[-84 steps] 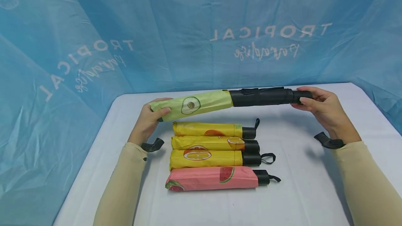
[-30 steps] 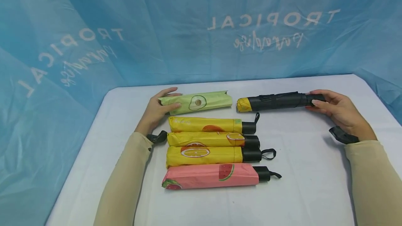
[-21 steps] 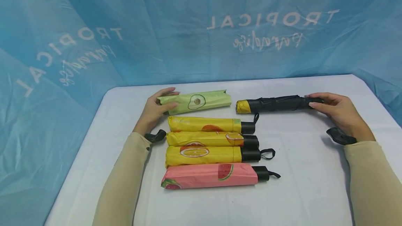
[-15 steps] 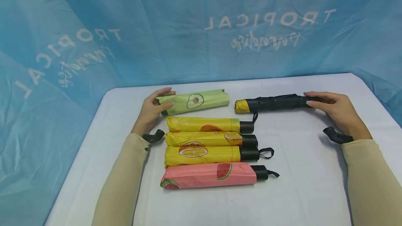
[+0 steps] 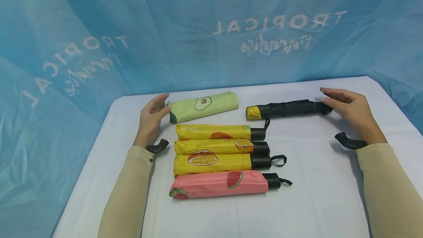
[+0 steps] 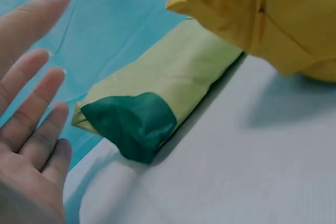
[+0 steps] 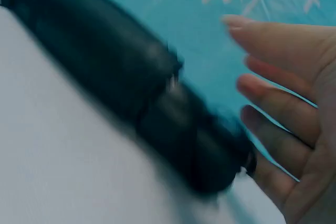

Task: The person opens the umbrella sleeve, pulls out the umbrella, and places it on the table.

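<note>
At the back of the table lies a pale green umbrella sleeve (image 5: 211, 105) printed with an avocado. Just off its left end is my left hand (image 5: 150, 118), fingers spread and holding nothing; the left wrist view shows a gap between the fingers and the sleeve's dark green corner (image 6: 134, 124). To the right lies a folded black umbrella (image 5: 287, 108) with a yellow tip. My right hand (image 5: 355, 111) hovers by its handle (image 7: 199, 145), fingers apart and the handle free of them in the right wrist view.
Nearer me, three yellow sleeved umbrellas (image 5: 211, 161) with orange prints lie in a row, then a pink watermelon one (image 5: 218, 185); their black handles point right. The white table (image 5: 264, 216) is backed by a blue curtain (image 5: 185, 61).
The sleeve came off the black umbrella, and both were laid on the table apart. My hands have since let go; the left drew back leftward, the right lifted off the handle.
</note>
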Demonstrator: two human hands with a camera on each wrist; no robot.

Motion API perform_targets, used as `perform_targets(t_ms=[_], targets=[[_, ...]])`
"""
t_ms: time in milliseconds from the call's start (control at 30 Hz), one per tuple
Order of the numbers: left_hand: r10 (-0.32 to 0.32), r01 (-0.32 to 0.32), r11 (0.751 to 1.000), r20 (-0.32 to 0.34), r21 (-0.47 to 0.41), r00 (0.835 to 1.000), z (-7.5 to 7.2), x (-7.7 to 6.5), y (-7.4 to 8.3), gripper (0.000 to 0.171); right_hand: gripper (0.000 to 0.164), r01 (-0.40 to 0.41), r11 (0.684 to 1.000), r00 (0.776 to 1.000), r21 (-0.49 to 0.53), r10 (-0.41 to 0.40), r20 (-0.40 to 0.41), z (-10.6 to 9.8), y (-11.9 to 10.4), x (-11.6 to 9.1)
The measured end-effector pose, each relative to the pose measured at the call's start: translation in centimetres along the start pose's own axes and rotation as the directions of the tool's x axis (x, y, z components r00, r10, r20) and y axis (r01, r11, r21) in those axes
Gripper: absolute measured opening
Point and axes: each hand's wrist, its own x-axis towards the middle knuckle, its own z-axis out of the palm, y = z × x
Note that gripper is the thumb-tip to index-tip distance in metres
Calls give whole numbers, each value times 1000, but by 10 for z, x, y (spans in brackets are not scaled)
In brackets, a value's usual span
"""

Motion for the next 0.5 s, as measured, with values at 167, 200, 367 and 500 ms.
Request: perform_targets(t_ms=[167, 200, 367, 500], targets=[[35, -36, 999, -40, -26, 999, -3, -4, 15, 50, 51, 89, 972, 996, 217, -85, -25, 8, -33, -4], [52, -53, 998, -35, -45, 998, -3, -5, 19, 48, 49, 123, 955, 992, 270, -122, -22, 12, -40, -5], [138, -125, 986, 121, -115, 983, 0, -13, 42, 42, 39, 233, 878, 960, 418, -276, 43, 43, -74, -13], [122, -91, 991, 365, -102, 923, 10, -17, 50, 46, 36, 199, 938, 934, 283, -270, 236, 79, -88, -24]])
